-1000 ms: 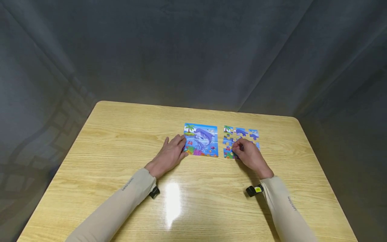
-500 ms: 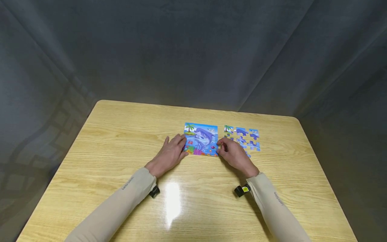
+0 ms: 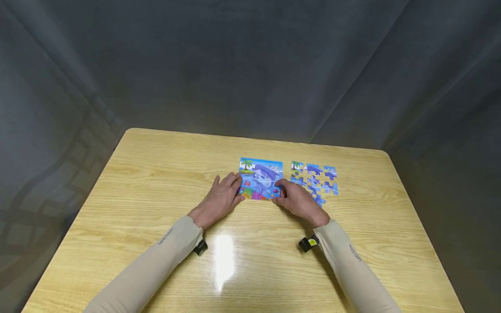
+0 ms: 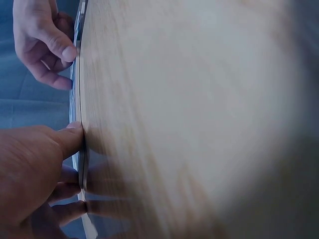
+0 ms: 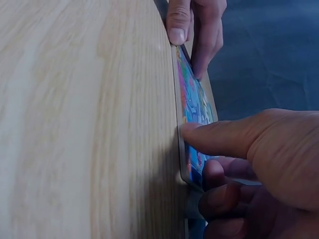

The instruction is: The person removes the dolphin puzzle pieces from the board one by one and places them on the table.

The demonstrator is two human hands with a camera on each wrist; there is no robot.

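A flat dolphin picture board [image 3: 260,176] lies on the table in the head view. My left hand [image 3: 219,196] rests at its left side, fairly straight fingers along that edge and the thumb at the near left corner. Around the near right corner my right hand [image 3: 300,199] holds the board, with its thumb [image 5: 212,137] on the near edge and the other fingers curled by the right side. To the right lie several loose puzzle pieces [image 3: 313,170] with matching dolphin pictures; the right hand hides part of them.
The wooden table [image 3: 168,174] has rounded far corners. Behind it hangs a dark curtain [image 3: 250,74]. A small black wrist device [image 3: 309,243] sits by the right cuff, another [image 3: 201,248] by the left. Light glares on the tabletop near the front.
My right hand has moved left from the loose pieces to the board's right side, and its thumb and index finger have spread apart. The left hand has stayed in place.
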